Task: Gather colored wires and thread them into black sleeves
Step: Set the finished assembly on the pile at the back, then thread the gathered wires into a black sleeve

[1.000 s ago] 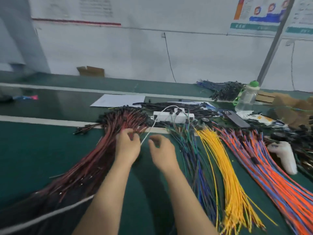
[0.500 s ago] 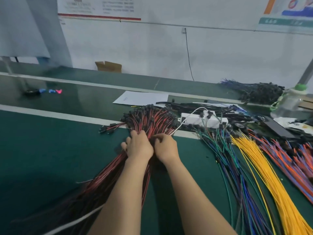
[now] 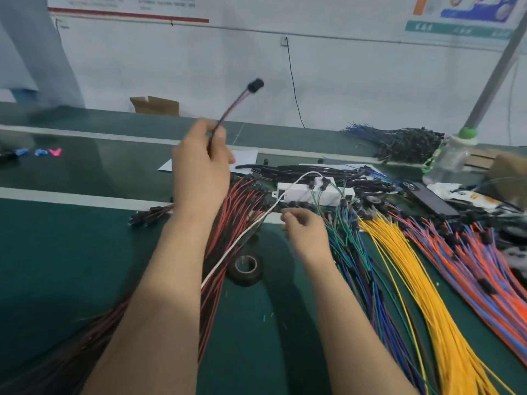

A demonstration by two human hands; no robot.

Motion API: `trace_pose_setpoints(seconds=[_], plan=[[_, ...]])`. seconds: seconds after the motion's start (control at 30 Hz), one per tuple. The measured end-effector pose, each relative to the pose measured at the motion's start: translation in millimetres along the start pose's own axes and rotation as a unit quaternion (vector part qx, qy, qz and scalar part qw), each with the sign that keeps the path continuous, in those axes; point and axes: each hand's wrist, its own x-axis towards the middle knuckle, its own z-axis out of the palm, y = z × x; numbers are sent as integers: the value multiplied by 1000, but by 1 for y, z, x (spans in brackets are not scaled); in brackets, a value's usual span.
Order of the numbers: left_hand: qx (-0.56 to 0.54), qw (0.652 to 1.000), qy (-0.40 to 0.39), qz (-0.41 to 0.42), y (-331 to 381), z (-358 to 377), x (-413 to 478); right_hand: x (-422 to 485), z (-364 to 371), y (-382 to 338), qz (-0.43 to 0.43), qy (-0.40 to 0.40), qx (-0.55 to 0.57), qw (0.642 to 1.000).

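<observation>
Left hand (image 3: 199, 172) gripping red wire (image 3: 228, 115), posters (image 3: 467, 12) blurred

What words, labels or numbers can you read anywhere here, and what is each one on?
Nothing here is legible.
White notice, top left: grey lines of print, too blurred to read.
Poster, top right: white characters on a green strip, too blurred to read.
Black device: small white marks at its far end, too small to read.
Packet beside it: printing too blurred to read.
</observation>
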Motion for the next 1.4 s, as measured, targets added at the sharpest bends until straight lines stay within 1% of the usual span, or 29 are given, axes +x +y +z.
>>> trace_pose_setpoints(seconds=[0.03,0.07,0.1,0.13,0.17,0.2,0.23,0.27,0.3,0.33,0.37,0.4,0.47,0.53,0.6,0.67,0.7,0.77,0.83,0.87,0.9,0.97,1.03,1.1,1.13,1.2,1.27,1.3,1.4], plan=[[-74,997,-10,0,29,2,4,2,-24,2,3,27,-33,999],[-162,986,-26,-11,55,1,7,4,-46,4,8,46,-74,996],[-261,963,-51,-28,78,-2,11,4,-65,6,15,61,-114,992],[-368,924,-92,-51,98,-2,13,3,-84,9,22,78,-150,985],[-473,865,-144,-85,115,-1,13,-1,-102,11,31,92,-187,978],[-558,796,-198,-127,127,2,12,-6,-116,14,40,98,-221,970],[-613,731,-244,-174,134,8,9,-12,-127,16,52,96,-249,962],[-636,686,-276,-221,134,17,2,-17,-134,18,69,89,-273,955],[-634,663,-295,-268,129,29,-8,-22,-136,21,85,80,-294,949],[-619,651,-305,-315,119,43,-20,-26,-136,25,94,66,-314,943],[-593,650,-308,-361,107,57,-35,-29,-133,28,96,50,-333,937],[-558,660,-307,-399,93,71,-51,-32,-128,33,90,35,-352,931],[-477,700,-295,-442,61,92,-83,-36,-119,43,68,34,-377,923],[-393,757,-289,-435,28,106,-112,-35,-119,49,51,58,-367,927],[-310,810,-285,-408,0,113,-135,-34,-124,52,58,79,-325,941],[-259,842,-271,-387,-17,117,-148,-33,-130,54,72,95,-251,961],[-253,850,-264,-379,-22,118,-152,-34,-131,52,72,103,-211,969],[-271,847,-259,-376,-23,120,-154,-36,-131,48,50,115,-102,987],[-303,832,-268,-379,-23,121,-154,-40,-128,39,21,111,26,993],[-316,824,-281,-377,-23,122,-155,-42,-124,36,4,101,49,994],[-328,817,-294,-372,-22,122,-156,-43,-119,34,-12,88,32,996],[-355,805,-302,-367,-22,123,-157,-47,-108,32,-33,55,-58,996],[-372,800,-285,-374,-22,122,-158,-53,-100,33,-49,29,-158,986],[-382,798,-259,-388,-23,121,-157,-55,-98,35,-70,9,-216,974],[-380,800,-249,-393,-23,121,-156,-57,-99,34,-83,-7,-234,969],[-352,819,-240,-385,-25,120,-156,-58,-100,32,-102,-55,-260,959],[-327,836,-241,-369,-26,120,-157,-58,-101,33,-104,-79,-265,955],[-326,838,-242,-364,-25,121,-157,-57,-102,33,-93,-67,-244,963],[-359,818,-253,-371,-23,119,-156,-50,-109,34,-50,20,-120,991]])
